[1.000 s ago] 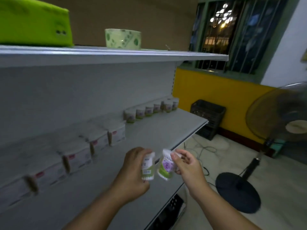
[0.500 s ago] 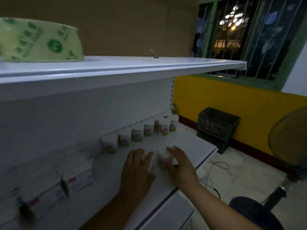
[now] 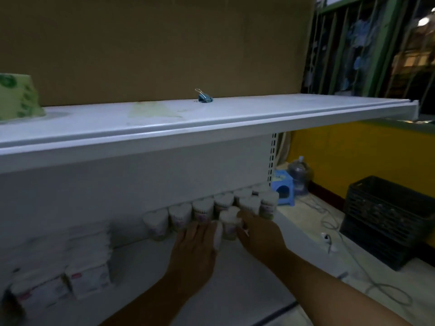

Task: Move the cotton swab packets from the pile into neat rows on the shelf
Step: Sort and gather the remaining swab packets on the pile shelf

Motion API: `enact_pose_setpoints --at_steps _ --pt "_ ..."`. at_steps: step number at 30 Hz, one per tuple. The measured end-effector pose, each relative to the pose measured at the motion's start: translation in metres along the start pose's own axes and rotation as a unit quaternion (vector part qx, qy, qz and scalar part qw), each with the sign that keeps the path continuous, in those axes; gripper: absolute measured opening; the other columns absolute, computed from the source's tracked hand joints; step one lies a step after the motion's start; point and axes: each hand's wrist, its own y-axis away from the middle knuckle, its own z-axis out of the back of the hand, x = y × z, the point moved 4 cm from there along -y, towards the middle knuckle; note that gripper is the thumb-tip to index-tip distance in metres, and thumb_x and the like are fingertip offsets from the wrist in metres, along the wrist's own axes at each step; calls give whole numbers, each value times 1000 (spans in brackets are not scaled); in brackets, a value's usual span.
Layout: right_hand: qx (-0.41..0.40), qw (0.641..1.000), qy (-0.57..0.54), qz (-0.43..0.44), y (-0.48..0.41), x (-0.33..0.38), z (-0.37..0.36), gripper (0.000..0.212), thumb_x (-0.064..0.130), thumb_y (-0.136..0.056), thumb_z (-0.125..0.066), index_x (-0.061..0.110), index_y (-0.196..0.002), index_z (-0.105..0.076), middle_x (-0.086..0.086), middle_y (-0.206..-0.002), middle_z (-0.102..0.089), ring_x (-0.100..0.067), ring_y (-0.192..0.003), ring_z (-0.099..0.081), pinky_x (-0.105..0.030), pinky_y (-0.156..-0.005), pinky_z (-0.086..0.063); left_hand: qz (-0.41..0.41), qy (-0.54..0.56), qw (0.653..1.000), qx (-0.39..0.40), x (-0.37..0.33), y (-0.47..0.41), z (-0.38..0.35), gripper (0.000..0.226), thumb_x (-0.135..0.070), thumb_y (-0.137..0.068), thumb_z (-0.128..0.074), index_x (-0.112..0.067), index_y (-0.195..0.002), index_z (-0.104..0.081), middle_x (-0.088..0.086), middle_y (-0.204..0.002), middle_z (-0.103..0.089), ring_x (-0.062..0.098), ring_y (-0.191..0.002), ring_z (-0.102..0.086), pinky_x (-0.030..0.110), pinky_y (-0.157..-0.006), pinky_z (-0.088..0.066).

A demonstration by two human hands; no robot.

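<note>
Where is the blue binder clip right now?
In the head view, the blue binder clip sits on the upper shelf near its back edge, by the brown board, well right of the green pack.

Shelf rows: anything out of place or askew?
Blue binder clip lies alone on the upper shelf beside a yellowish stain. Below, the cotton swab packets stand upright in rows; the one under the left hand is mostly hidden.

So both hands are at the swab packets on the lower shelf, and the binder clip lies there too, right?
No. The head view shows the binder clip on the upper shelf. The left hand and right hand are indeed at the swab packets on the lower shelf.
</note>
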Motion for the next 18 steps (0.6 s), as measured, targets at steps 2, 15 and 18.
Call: enact_pose_setpoints --at_steps 2,15,18 --pt "-10 1000 8 24 -8 0 -1 35 41 -92 -49 23 -120 -54 -2 -101 -68 -24 -92 -65 -33 -71 -52 12 -6 1000 -12 1 -10 -2 65 -28 -47 -88 -10 -106 -70 7 -99 -70 24 -96 -47 37 -80 -40" --pt "10 994 82 75 -32 0 -8 47 48 -96 -35 23 -135 -41 -1 -113 -63 -20 -98 -61 -28 -70 -43 94 -4 980 175 12 -31 -23 76 -43 -76 -71 -17 -141 -42 5 -145 -43 22 -133 -40 35 -105 -34" --pt "-12 990 82 112 -17 16 15 42 43 -86 -61 16 -117 -60 -2 -87 -68 -18 -73 -65 -25 -55 -45 71 17 986 149 14 -17 -12 70 -47 -93 -43 -20 -151 -14 -1 -159 -10 19 -146 -4 36 -116 -5"
